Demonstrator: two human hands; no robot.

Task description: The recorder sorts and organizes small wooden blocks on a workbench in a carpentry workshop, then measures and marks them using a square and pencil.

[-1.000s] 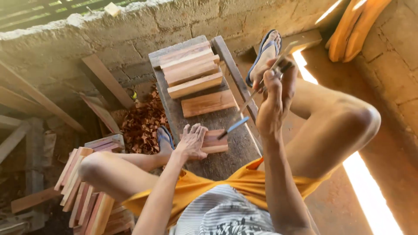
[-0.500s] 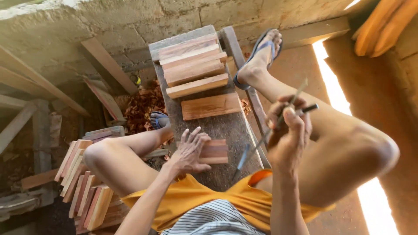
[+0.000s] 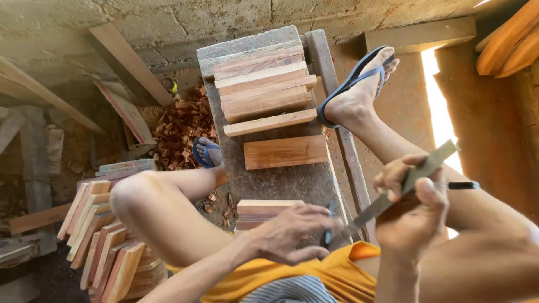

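Reddish-brown blocks (image 3: 285,151) on a grey worktop (image 3: 281,182); blue sandals (image 3: 351,84); orange-yellow shorts (image 3: 292,275); grey-striped shirt (image 3: 292,292); rust-red shavings (image 3: 179,132).

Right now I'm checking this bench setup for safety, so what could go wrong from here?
1. The left hand rests on the wood block right beside the tip of the flat metal blade that the right hand holds; a slip could cut the fingers.
2. The blade sits close to the bare thigh.
3. The stacked boards beside the sandalled foot could be knocked off the bench.
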